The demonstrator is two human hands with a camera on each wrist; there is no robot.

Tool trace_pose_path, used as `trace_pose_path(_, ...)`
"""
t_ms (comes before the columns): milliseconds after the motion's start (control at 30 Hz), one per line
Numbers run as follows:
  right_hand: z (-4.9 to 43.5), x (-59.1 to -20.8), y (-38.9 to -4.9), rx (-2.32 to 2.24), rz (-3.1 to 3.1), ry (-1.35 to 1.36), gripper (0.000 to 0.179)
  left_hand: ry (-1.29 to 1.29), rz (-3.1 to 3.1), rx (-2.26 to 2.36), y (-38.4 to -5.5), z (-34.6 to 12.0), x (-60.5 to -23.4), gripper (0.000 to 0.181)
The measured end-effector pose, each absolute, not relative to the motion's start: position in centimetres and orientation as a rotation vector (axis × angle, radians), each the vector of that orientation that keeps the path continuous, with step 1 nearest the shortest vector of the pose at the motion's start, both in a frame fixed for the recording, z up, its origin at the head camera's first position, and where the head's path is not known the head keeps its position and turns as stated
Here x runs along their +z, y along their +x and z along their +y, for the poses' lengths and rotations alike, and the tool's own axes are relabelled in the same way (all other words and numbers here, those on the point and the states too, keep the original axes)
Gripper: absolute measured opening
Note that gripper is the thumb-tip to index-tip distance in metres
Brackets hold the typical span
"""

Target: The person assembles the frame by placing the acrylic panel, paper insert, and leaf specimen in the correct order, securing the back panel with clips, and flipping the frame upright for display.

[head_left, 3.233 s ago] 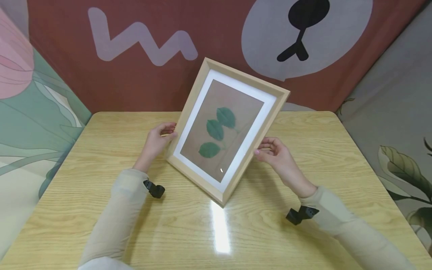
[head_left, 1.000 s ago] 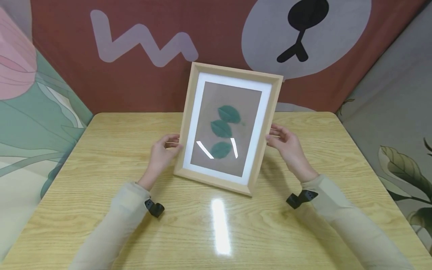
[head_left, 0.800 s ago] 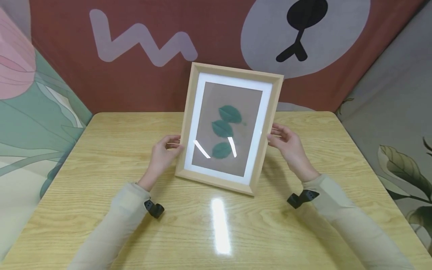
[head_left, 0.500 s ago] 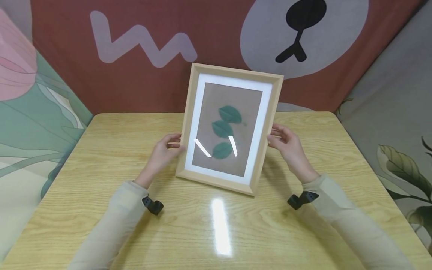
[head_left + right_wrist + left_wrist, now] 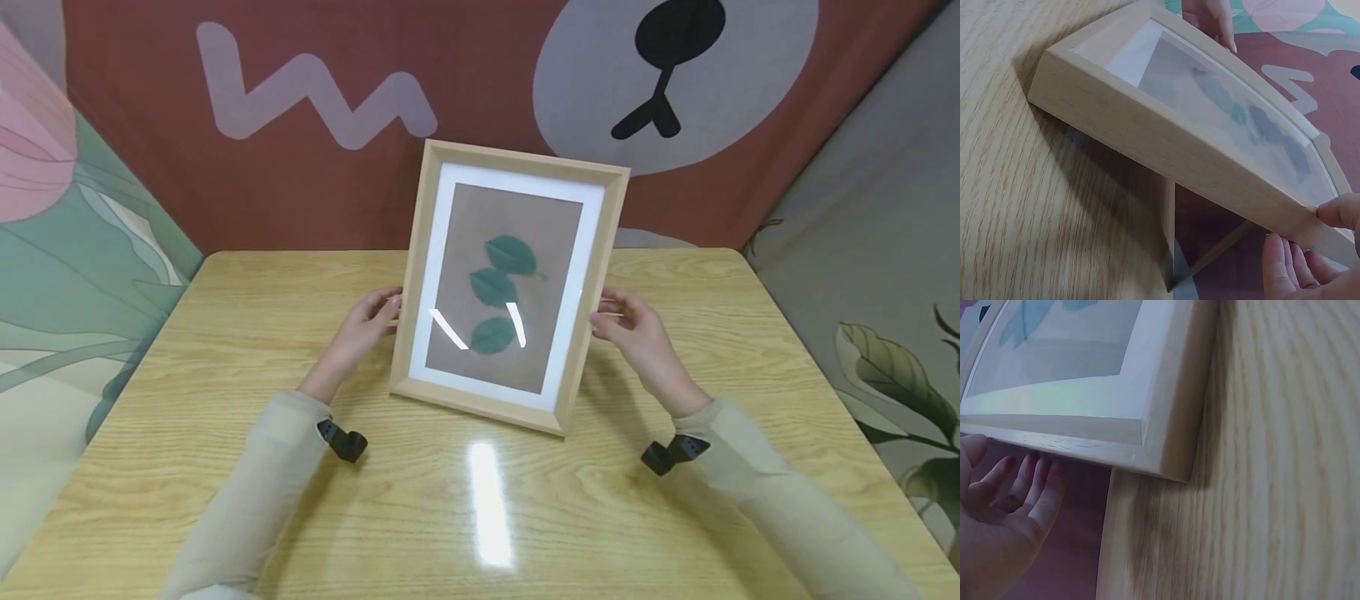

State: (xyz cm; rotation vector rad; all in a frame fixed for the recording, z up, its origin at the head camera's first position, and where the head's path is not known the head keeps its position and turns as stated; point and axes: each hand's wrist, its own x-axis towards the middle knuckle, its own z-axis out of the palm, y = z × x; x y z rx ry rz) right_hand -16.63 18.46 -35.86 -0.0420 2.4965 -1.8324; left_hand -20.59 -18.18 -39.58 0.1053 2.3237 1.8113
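Note:
A pale wooden picture frame [image 5: 461, 404] with a white mat and several green leaves inside leans back on the table, one lower corner nearer than the other. The right wrist view shows a thin support leg [image 5: 1210, 259] behind it, slanting down to the tabletop. My right hand [image 5: 641, 342] pinches the right side of the frame, thumb [image 5: 1341, 211] on the front edge and fingers at the back. At the left side, my left hand [image 5: 360, 329] has loosely bent fingers, their tips [image 5: 1054, 472] right at the frame's side edge and the thumb close by.
The wood-grained table [image 5: 187, 400] reflects a bright strip of light in front of the frame. Behind it rises a red-brown printed backdrop [image 5: 300, 192]; leaf-patterned cloths [image 5: 877, 275] hang at both sides.
Over three seconds the picture frame has turned counterclockwise, its front corner shifting right. In the last half second it stays put; my left hand has moved slightly up its side, the thumb lifting off the front.

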Motion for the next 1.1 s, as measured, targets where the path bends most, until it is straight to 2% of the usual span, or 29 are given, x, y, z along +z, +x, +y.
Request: trace_pose_path(1100, 18.54, -35.56, -16.46, -1.842, 2.445, -0.053, 0.049, 0.141, 2.416, 1.732, -20.77, -17.83, -39.75, 0.048)
